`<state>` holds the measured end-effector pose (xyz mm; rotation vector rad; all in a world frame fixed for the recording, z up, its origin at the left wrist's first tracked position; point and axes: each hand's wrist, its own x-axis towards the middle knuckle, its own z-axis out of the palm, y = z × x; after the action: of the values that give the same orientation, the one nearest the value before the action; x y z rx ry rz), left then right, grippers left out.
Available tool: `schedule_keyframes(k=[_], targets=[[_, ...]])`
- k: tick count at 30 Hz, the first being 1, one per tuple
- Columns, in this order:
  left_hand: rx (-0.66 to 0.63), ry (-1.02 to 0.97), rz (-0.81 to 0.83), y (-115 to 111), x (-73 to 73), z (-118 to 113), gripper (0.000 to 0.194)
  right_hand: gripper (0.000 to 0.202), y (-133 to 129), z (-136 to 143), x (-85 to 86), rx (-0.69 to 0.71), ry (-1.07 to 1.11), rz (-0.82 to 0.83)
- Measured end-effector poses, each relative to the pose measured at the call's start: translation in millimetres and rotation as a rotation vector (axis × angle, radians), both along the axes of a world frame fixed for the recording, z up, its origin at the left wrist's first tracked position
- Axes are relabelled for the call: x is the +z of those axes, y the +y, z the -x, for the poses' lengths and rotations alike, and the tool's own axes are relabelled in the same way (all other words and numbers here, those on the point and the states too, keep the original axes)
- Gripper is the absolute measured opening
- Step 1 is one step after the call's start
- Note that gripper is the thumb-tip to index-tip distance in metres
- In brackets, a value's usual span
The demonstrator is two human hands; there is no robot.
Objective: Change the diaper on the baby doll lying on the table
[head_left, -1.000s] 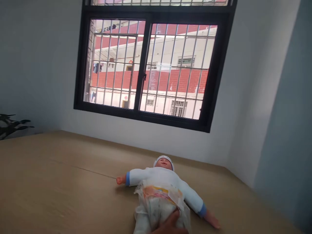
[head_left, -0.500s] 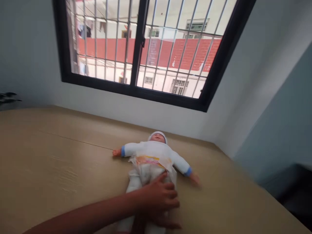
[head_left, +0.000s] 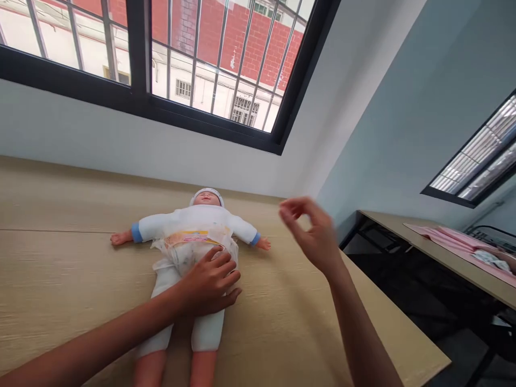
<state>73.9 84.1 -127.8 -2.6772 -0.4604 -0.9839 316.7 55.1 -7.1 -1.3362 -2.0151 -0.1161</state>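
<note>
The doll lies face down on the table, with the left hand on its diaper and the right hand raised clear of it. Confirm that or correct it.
Not quite: the head view shows the doll lying face up on the table. The rest stands: the left hand is on its diaper, and the right hand is raised clear of it.

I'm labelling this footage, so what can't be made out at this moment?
All in the head view:
- Feet of the doll: cut off by the bottom edge.
- Lower front of the diaper: hidden under the left hand.
- Wording on its printed band: too small.
- Right hand: blur obscures whether thumb and fingers touch.
- Far end of the pink cloth: beyond the right edge.
</note>
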Motion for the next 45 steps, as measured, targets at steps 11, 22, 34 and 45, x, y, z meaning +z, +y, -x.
schedule_keyframes(k=[11, 22, 34, 45], targets=[[-0.05, -0.137, 0.071, 2, 1.1, 0, 0.028, 0.024, 36, -52, -116.7, -0.372, -0.388, 0.605], [-0.186, -0.457, 0.753, -29, 82.1, 19, 0.041, 0.018, 30, -36, -139.7, -0.417, -0.478, 0.422], [-0.349, -0.692, 1.104, -59, 114.8, 42, 0.041, 0.014, -32, 71, 13.8, -0.011, -0.128, 0.034], [-0.652, -1.072, 1.543, -58, 137.3, 55, 0.036, 0.006, -58, 90, 37.7, 0.179, 0.097, -0.245]])
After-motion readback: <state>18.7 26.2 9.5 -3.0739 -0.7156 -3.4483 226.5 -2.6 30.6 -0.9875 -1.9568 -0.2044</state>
